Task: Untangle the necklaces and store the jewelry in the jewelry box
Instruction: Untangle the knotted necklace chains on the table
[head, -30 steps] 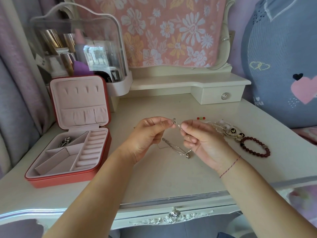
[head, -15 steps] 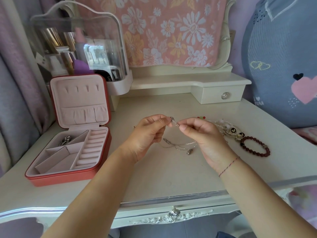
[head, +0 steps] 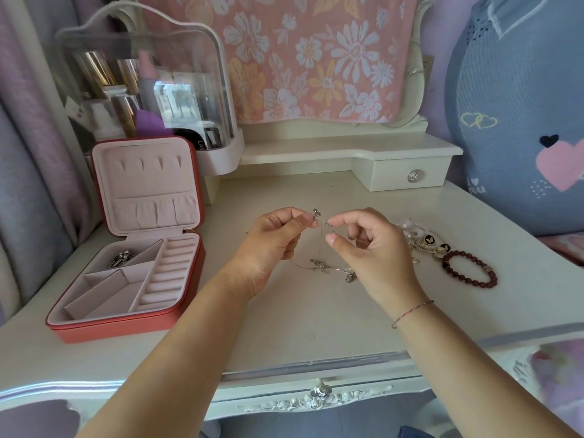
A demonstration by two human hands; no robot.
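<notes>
Left hand (head: pixel 271 248) and right hand (head: pixel 373 251) each pinch the silver necklace (head: pixel 319 266), fingertips nearly meeting, the rest drooping in a snarled loop just below the pinch. Pull apart too hard and that snarl could cinch tight. The open jewelry box (head: pixel 126 327) sits well beyond the left hand.
</notes>
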